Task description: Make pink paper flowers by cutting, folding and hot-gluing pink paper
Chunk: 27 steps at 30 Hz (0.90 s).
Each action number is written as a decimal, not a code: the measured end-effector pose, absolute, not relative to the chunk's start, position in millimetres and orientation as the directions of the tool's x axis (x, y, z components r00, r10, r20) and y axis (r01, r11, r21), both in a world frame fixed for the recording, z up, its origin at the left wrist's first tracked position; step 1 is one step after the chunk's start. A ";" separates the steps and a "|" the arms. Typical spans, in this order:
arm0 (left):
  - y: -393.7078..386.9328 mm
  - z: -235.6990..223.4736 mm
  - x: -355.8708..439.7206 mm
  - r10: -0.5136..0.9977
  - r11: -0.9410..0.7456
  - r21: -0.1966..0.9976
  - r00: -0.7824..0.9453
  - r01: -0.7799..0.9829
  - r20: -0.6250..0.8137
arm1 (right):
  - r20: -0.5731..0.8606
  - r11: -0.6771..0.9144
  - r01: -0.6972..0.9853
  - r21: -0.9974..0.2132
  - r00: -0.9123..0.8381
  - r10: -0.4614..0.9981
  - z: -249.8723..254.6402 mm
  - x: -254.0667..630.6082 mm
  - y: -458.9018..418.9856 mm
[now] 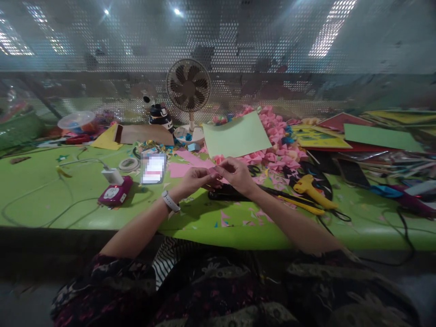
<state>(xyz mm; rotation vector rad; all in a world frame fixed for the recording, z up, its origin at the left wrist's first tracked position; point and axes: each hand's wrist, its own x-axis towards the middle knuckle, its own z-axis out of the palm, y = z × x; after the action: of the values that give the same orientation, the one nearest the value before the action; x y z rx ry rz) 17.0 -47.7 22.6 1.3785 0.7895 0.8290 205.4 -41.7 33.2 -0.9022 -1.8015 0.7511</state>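
Both of my hands meet over the middle of the green table, fingertips nearly touching. My left hand (197,178), with a white watch (170,201) on its wrist, is closed in a pinch on a small piece of pink paper (213,170). From the other side, my right hand (236,175) pinches the same piece; the fingers cover most of it. Flat pink paper strips (180,170) lie just behind the left hand. Beneath the hands is a long black tool (230,192), partly hidden by the right wrist.
A yellow glue gun (315,191) and a yellow-handled tool (299,203) lie to the right. Pink paper petals (272,125) are heaped behind a pale green sheet (236,136). Left are a lit phone (153,168), a tape roll (129,164) and a purple power adapter (116,191). A fan (189,86) stands behind.
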 end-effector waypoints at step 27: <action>-44.2 20.7 17.2 0.884 -0.023 0.994 0.463 -0.105 0.069 | 0.398 0.541 0.398 -0.741 -0.389 0.831 40.6 206.4 -38.2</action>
<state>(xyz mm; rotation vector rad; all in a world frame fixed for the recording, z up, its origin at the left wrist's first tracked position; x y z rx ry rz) 17.2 -44.2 20.7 1.3638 0.7566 0.9220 206.4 -38.2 40.6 -0.9932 -1.9967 0.7042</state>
